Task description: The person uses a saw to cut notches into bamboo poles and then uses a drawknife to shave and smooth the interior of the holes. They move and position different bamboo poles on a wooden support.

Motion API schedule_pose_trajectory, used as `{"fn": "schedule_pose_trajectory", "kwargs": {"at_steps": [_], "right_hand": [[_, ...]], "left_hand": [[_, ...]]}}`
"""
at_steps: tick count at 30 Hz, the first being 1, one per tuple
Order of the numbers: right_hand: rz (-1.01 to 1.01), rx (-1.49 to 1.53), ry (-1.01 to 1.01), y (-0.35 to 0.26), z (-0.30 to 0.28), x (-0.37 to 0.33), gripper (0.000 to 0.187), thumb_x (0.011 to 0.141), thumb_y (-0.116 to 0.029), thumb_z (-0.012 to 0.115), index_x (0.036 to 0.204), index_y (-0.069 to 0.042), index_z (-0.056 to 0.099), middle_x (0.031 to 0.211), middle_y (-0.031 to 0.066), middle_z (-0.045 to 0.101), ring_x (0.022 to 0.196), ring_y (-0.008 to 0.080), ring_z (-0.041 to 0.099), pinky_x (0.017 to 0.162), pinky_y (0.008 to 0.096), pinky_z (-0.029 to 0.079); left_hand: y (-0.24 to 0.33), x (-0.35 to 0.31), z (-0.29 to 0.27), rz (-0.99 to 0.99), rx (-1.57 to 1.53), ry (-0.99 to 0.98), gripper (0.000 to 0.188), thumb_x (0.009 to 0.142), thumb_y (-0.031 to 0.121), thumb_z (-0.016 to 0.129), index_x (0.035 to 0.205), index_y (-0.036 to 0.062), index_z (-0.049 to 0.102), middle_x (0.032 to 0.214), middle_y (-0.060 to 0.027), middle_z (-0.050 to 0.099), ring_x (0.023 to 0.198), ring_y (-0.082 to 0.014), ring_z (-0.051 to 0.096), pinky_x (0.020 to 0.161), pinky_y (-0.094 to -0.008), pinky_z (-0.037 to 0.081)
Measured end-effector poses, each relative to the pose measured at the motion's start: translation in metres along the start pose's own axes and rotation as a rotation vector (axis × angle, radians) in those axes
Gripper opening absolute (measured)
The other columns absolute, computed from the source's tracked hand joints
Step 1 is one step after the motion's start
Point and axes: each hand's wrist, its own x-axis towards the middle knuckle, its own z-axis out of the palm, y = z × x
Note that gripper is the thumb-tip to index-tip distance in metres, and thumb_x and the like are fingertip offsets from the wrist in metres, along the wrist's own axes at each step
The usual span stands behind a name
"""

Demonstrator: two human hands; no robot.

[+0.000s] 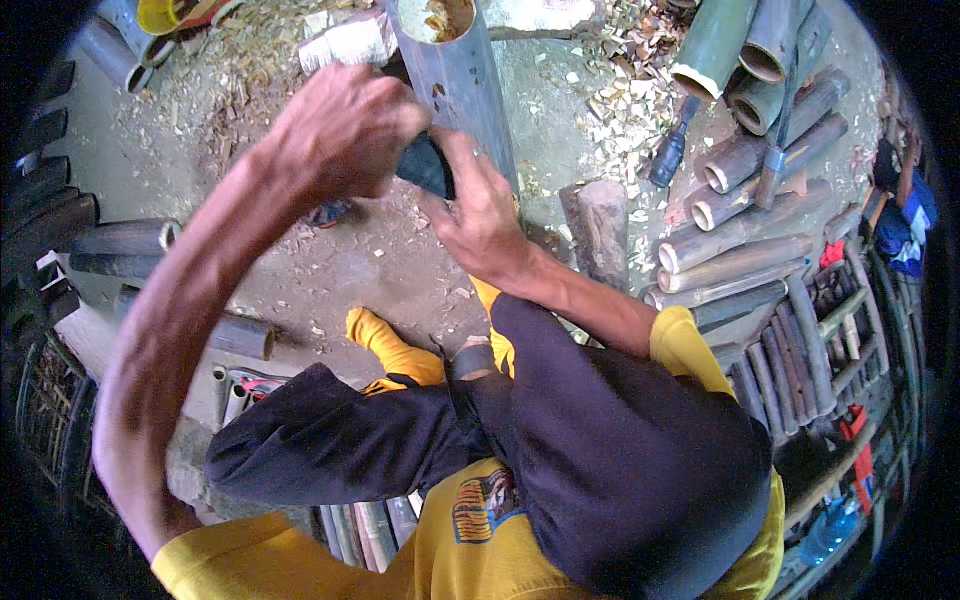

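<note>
In front of me my left hand [350,130] is closed in a fist, knuckles up; what it grips, if anything, is hidden beneath the fingers. Just to its right, my right hand [485,215] curls its thumb and fingers round a dark rounded object [427,167], whose kind I cannot make out. The two hands nearly meet over this object. Right behind them leans a thick grey-blue bamboo tube [465,90] with its open end up. A pale block [350,42] lies beyond my left fist.
Wood chips [635,105] litter the ground. Cut bamboo tubes [740,240] lie in rows at the right, near a dark-handled tool [672,150] and a short log [602,225]. More tubes [125,240] lie at the left. My yellow-socked foot [395,350] rests below the hands.
</note>
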Motion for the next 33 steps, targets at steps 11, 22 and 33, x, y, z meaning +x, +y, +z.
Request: {"fn": "schedule_pose_trajectory", "kwargs": {"at_steps": [11, 22, 33], "right_hand": [[-0.056, -0.284, -1.247, 0.007, 0.012, -0.032, 0.036, 0.069, -0.007, 0.057, 0.103, -0.004, 0.045, 0.066, 0.0165, 0.057, 0.062, 0.0374, 0.061, 0.054, 0.0486, 0.047], [0.03, -0.194, -1.024, 0.002, 0.004, -0.021, 0.045, 0.069, -0.006, 0.054, 0.113, -0.008, 0.046, 0.078, 0.0161, 0.06, 0.066, 0.0363, 0.061, 0.056, 0.0461, 0.05], [-0.525, -0.439, -1.261, 0.011, -0.014, -0.052, 0.012, 0.076, -0.017, 0.053, 0.086, -0.012, 0.058, 0.064, 0.0097, 0.06, 0.063, 0.0272, 0.063, 0.049, 0.0413, 0.049]], "left_hand": [[0.142, -0.12, 0.12, -0.945, -1.089, -0.288, 0.031, 0.056, 0.016, 0.071, 0.083, 0.0023, 0.066, 0.077, -0.0163, 0.066, 0.075, -0.0296, 0.065, 0.07, -0.037, 0.051], [0.079, -0.099, 0.069, -0.647, -0.802, -0.411, 0.032, 0.059, 0.016, 0.067, 0.087, 0.0017, 0.065, 0.076, -0.0205, 0.064, 0.071, -0.0341, 0.064, 0.068, -0.0397, 0.052], [0.247, -0.092, 0.12, -1.283, -1.365, 0.317, 0.031, 0.064, 0.012, 0.074, 0.086, -0.0026, 0.059, 0.075, -0.0148, 0.065, 0.072, -0.0119, 0.061, 0.064, -0.0291, 0.049]]}}
